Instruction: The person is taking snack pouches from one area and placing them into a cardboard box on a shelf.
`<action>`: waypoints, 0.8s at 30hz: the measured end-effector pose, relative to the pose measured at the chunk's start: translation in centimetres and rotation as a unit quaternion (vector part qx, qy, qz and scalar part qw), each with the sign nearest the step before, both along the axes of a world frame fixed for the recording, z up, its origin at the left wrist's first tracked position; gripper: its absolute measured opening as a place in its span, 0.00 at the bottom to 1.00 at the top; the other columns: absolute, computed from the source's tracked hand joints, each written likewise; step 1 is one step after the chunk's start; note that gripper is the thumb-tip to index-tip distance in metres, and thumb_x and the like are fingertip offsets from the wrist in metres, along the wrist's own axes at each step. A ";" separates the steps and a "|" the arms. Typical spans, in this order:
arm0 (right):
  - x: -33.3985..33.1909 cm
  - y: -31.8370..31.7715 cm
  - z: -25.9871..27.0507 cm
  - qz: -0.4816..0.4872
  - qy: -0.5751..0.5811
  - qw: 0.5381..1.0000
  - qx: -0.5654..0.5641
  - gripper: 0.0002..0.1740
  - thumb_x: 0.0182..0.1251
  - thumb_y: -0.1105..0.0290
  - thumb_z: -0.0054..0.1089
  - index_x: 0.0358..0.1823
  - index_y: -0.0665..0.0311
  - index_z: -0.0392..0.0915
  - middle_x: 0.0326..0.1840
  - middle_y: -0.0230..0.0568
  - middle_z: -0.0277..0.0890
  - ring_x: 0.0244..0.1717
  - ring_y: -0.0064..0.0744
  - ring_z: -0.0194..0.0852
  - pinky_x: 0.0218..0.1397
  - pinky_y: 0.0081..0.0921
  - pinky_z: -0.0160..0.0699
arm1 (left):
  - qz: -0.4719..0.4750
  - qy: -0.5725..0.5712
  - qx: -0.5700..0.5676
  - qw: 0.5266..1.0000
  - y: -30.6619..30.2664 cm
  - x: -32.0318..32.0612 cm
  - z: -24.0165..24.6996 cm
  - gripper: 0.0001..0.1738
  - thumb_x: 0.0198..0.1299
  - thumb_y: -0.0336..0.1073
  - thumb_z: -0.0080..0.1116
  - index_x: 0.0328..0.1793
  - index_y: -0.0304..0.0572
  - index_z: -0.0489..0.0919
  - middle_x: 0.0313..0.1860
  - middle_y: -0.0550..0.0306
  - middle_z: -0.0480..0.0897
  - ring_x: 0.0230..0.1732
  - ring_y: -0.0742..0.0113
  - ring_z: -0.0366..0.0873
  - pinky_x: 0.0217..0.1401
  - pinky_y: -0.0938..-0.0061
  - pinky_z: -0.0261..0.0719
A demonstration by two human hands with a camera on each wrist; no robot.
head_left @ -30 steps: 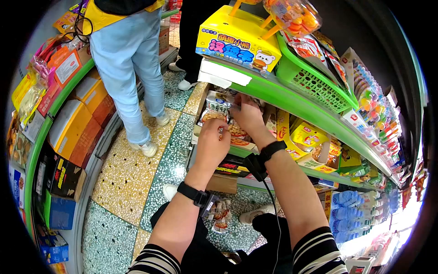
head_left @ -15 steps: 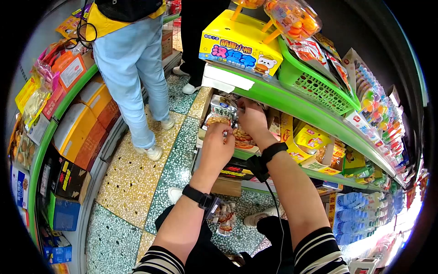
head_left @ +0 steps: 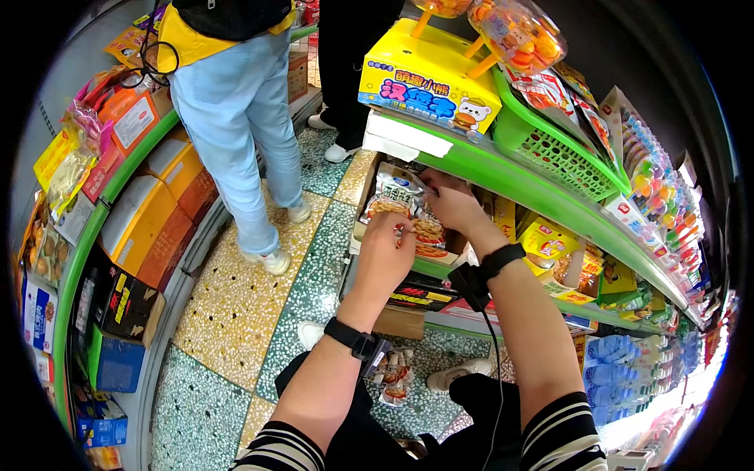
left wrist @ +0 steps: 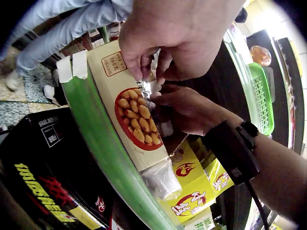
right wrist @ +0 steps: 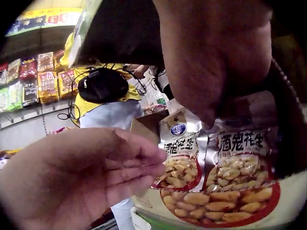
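Silvery peanut packets stand in an open cardboard box on a lower shelf; peanuts are printed on both packets and box. My left hand is at the front of the box. Its thumb and fingertips pinch the edge of a packet in the left wrist view. My right hand reaches in under the upper shelf. Its thumb points down at the packet tops, beside a second packet, while its other fingers are mostly hidden.
The green-edged upper shelf overhangs the box and carries a yellow carton and a green basket. Yellow snack boxes sit to the right. More packets lie low between the legs. A person stands in the aisle.
The head view has shifted, so the shelf, the box and both hands appear further right. My hands stay at the packets in much the same pose.
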State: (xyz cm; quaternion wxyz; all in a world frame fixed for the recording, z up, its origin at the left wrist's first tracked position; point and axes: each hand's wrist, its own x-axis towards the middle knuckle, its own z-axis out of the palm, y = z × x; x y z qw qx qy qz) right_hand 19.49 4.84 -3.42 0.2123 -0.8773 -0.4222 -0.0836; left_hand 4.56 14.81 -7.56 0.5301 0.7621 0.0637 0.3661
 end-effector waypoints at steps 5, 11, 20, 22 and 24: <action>-1.4 -0.9 1.5 0.018 -0.006 0.999 0.028 0.16 0.61 0.68 0.61 0.49 0.66 0.76 0.46 0.53 0.78 0.49 0.48 0.77 0.52 0.37 0.74 | -0.011 -0.017 -0.026 0.999 0.1 0.0 0.1 0.05 0.53 0.22 0.55 0.38 0.34 0.76 0.39 0.44 0.78 0.38 0.48 0.77 0.41 0.65 0.77; -2.5 -2.3 3.0 -0.039 -0.033 0.991 0.124 0.16 0.60 0.66 0.66 0.46 0.67 0.78 0.40 0.48 0.81 0.39 0.45 0.80 0.44 0.34 0.76 | 0.042 -0.035 -0.011 0.998 1.2 -0.5 1.5 0.07 0.55 0.23 0.56 0.41 0.34 0.74 0.39 0.46 0.75 0.42 0.53 0.76 0.40 0.69 0.78; -10.1 -7.1 5.1 -0.100 0.190 0.951 0.222 0.10 0.60 0.71 0.64 0.41 0.69 0.81 0.31 0.42 0.82 0.28 0.24 0.75 0.34 0.24 0.73 | -0.031 -0.078 0.016 0.996 1.9 -3.9 3.1 0.36 0.55 0.35 0.68 0.66 0.32 0.62 0.61 0.44 0.69 0.61 0.57 0.70 0.58 0.68 0.74; -11.7 -8.5 4.6 -0.085 0.237 0.936 0.246 0.09 0.61 0.73 0.64 0.40 0.72 0.80 0.30 0.35 0.81 0.31 0.17 0.73 0.35 0.20 0.72 | -0.182 0.017 -0.141 0.973 1.3 -4.5 2.7 0.29 0.59 0.33 0.64 0.64 0.33 0.66 0.58 0.50 0.74 0.57 0.65 0.73 0.58 0.71 0.74; -13.7 -10.5 4.4 -0.141 0.306 0.917 0.212 0.10 0.61 0.74 0.64 0.42 0.71 0.80 0.33 0.35 0.82 0.33 0.17 0.74 0.37 0.18 0.72 | -0.296 0.190 -0.219 0.910 0.9 -5.5 3.6 0.22 0.63 0.35 0.61 0.60 0.33 0.73 0.50 0.57 0.80 0.51 0.73 0.77 0.55 0.77 0.76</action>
